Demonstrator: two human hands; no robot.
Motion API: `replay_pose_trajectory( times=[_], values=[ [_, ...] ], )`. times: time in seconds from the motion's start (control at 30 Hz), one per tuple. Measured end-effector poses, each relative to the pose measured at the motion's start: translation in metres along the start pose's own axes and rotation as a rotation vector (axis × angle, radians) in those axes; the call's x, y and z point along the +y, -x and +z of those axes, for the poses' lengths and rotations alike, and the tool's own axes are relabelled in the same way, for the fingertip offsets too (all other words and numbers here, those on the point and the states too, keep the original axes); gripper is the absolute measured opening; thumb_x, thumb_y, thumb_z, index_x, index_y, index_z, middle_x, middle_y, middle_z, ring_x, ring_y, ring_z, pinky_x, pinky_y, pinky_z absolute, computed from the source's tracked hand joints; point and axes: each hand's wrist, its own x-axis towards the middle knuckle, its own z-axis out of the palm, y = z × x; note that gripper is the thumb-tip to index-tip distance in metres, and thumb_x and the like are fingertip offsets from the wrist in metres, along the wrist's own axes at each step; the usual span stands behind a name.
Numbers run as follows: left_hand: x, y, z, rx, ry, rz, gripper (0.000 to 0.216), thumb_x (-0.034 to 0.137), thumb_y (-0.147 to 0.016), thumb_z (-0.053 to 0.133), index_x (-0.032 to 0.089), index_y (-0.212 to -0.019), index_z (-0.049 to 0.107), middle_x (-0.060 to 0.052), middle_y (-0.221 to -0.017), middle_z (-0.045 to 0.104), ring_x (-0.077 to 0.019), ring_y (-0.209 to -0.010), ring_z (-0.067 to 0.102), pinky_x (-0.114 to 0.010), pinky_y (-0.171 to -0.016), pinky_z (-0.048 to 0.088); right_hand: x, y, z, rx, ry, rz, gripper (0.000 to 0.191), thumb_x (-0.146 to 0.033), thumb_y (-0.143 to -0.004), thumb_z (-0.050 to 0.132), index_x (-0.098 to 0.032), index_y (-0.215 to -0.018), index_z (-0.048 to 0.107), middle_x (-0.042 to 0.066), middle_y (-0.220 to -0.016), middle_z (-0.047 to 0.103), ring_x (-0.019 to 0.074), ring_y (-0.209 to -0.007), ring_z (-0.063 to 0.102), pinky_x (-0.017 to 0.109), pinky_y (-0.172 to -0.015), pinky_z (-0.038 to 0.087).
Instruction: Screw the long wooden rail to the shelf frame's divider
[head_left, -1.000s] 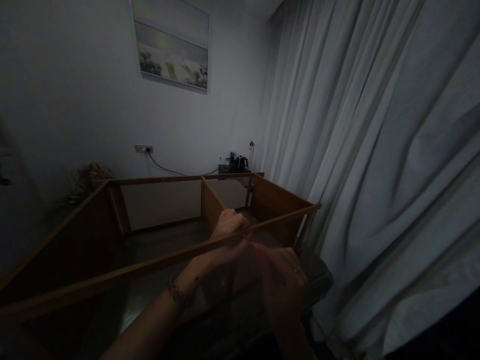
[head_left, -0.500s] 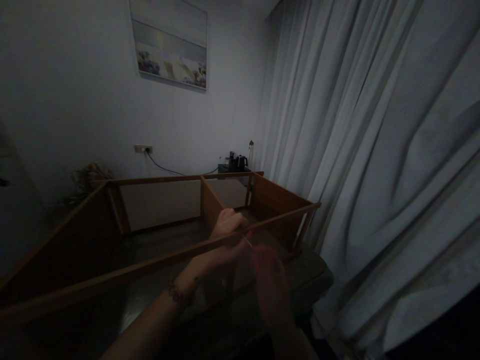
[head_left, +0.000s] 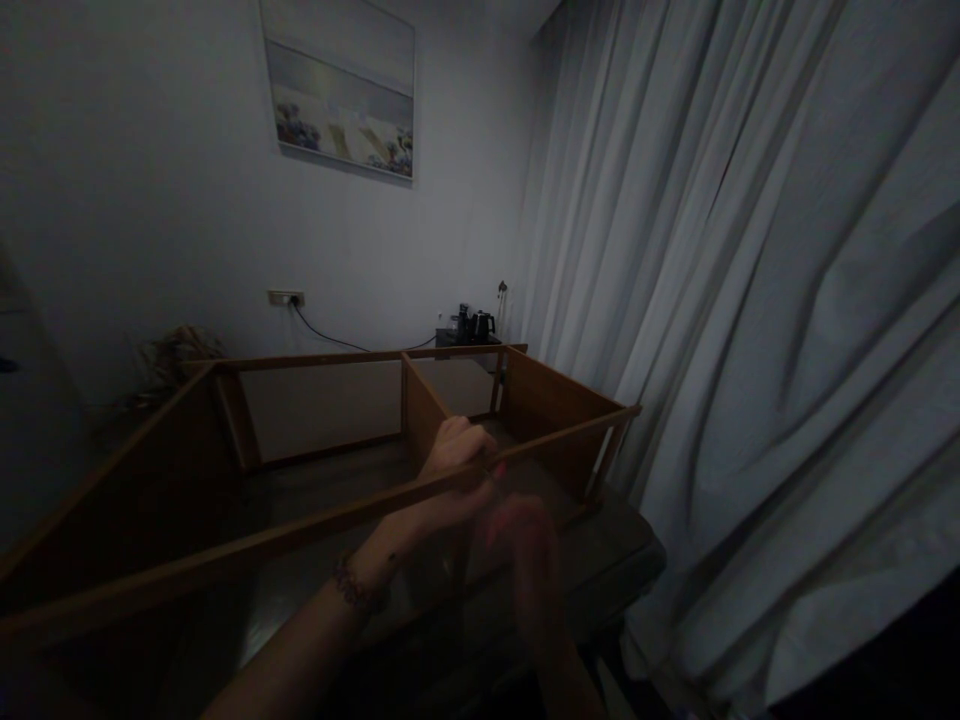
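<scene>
A brown wooden cabinet frame (head_left: pixel 570 398) lies on its back in a dim room, with an inner divider panel (head_left: pixel 421 405). My left hand (head_left: pixel 454 455) is closed over the near front rail (head_left: pixel 247 545) where the divider meets it. My right hand (head_left: pixel 521 560) hovers just below and to the right of it, smeared by motion. Its fingers point up towards the rail. Whether it holds anything is hidden by the blur.
Grey curtains (head_left: pixel 750 300) hang close along the right side. A picture (head_left: pixel 341 90) hangs on the back wall above a wall socket (head_left: pixel 287 297) with a cable. A kettle (head_left: pixel 480 323) stands on a small tray behind the frame. A dried plant (head_left: pixel 169 355) sits at the left.
My right hand has drifted left and slightly down, becoming blurred. A thin pale sliver seen near its fingertips half a second ago is no longer visible. My left hand has stayed on the rail.
</scene>
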Motion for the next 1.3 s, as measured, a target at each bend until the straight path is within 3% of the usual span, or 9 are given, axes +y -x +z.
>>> replay_pose_trajectory(
  times=[0.17, 0.3, 0.4, 0.5, 0.6, 0.7, 0.93, 1.1, 1.3],
  values=[
    [-0.003, 0.001, 0.001, -0.028, -0.002, -0.019, 0.010, 0.024, -0.081, 0.053, 0.021, -0.074, 0.046, -0.002, -0.073, 0.053, -0.0191, -0.075, 0.048, -0.034, -0.069, 0.041, -0.012, -0.001, 0.000, 0.049, 0.075, 0.070, 0.035, -0.049, -0.098, 0.046, -0.021, -0.081, 0.060, -0.003, -0.065, 0.057, 0.0123, -0.062, 0.058, 0.023, -0.060, 0.047],
    [-0.011, 0.002, 0.004, -0.041, 0.005, 0.041, 0.009, 0.025, -0.081, 0.050, 0.022, -0.075, 0.045, -0.001, -0.071, 0.051, -0.0198, -0.075, 0.047, -0.035, -0.071, 0.040, -0.019, 0.002, 0.004, 0.073, 0.110, 0.173, 0.042, -0.051, -0.099, 0.041, -0.019, -0.117, 0.062, -0.003, -0.061, 0.058, 0.0130, -0.054, 0.055, 0.024, -0.053, 0.044],
    [-0.013, 0.003, 0.005, -0.026, 0.010, 0.067, 0.009, 0.025, -0.083, 0.048, 0.022, -0.075, 0.045, -0.002, -0.071, 0.051, -0.0198, -0.075, 0.047, -0.036, -0.071, 0.039, -0.023, 0.004, 0.005, 0.044, 0.151, 0.195, 0.046, -0.047, -0.102, 0.034, -0.017, -0.131, 0.054, -0.003, -0.061, 0.061, 0.0136, -0.057, 0.058, 0.025, -0.060, 0.047],
    [-0.013, 0.003, 0.006, -0.022, 0.018, 0.075, 0.012, 0.027, -0.085, 0.047, 0.021, -0.075, 0.044, -0.001, -0.071, 0.052, -0.0192, -0.074, 0.048, -0.036, -0.072, 0.039, -0.027, 0.001, 0.001, -0.016, 0.265, 0.099, 0.042, -0.039, -0.103, 0.034, -0.017, -0.134, 0.052, -0.002, -0.065, 0.064, 0.0138, -0.062, 0.062, 0.025, -0.065, 0.049],
    [-0.014, 0.003, 0.008, -0.003, 0.004, 0.087, 0.010, 0.026, -0.083, 0.048, 0.022, -0.076, 0.044, -0.001, -0.070, 0.051, -0.0192, -0.073, 0.048, -0.036, -0.071, 0.038, -0.031, -0.010, -0.009, -0.092, 0.471, -0.122, 0.036, -0.029, -0.102, 0.036, -0.022, -0.132, 0.055, 0.000, -0.073, 0.066, 0.0134, -0.063, 0.060, 0.025, -0.063, 0.048],
    [-0.016, 0.004, 0.009, 0.016, 0.000, 0.100, 0.009, 0.025, -0.083, 0.048, 0.022, -0.076, 0.044, -0.001, -0.070, 0.052, -0.0193, -0.073, 0.048, -0.035, -0.069, 0.038, -0.034, -0.021, -0.018, -0.173, 0.644, -0.328, 0.037, -0.021, -0.100, 0.037, -0.026, -0.132, 0.056, 0.004, -0.093, 0.069, 0.0158, -0.077, 0.061, 0.028, -0.071, 0.048],
    [-0.016, 0.002, 0.010, 0.028, -0.049, 0.101, 0.013, 0.028, -0.084, 0.049, 0.022, -0.074, 0.045, 0.000, -0.066, 0.052, -0.0191, -0.071, 0.047, -0.036, -0.070, 0.038, -0.041, -0.022, -0.016, -0.304, 0.709, -0.367, 0.031, -0.018, -0.099, 0.042, -0.026, -0.124, 0.059, 0.003, -0.095, 0.065, 0.0178, -0.090, 0.058, 0.031, -0.078, 0.047],
    [-0.019, 0.002, 0.012, 0.007, -0.077, 0.106, 0.012, 0.026, -0.085, 0.050, 0.022, -0.074, 0.047, 0.000, -0.066, 0.053, -0.0186, -0.071, 0.045, -0.035, -0.071, 0.037, -0.039, -0.019, -0.016, -0.351, 0.821, -0.475, 0.035, -0.024, -0.097, 0.049, -0.022, -0.132, 0.051, 0.007, -0.103, 0.064, 0.0208, -0.094, 0.056, 0.035, -0.082, 0.047],
    [-0.020, 0.003, 0.010, -0.010, -0.043, 0.068, 0.015, 0.029, -0.087, 0.050, 0.022, -0.074, 0.047, -0.001, -0.068, 0.052, -0.0192, -0.074, 0.046, -0.034, -0.071, 0.037, -0.034, -0.019, -0.025, -0.411, 0.929, -0.564, 0.045, -0.022, -0.098, 0.038, -0.017, -0.143, 0.041, 0.010, -0.110, 0.064, 0.0230, -0.099, 0.056, 0.038, -0.086, 0.047]
  ],
)
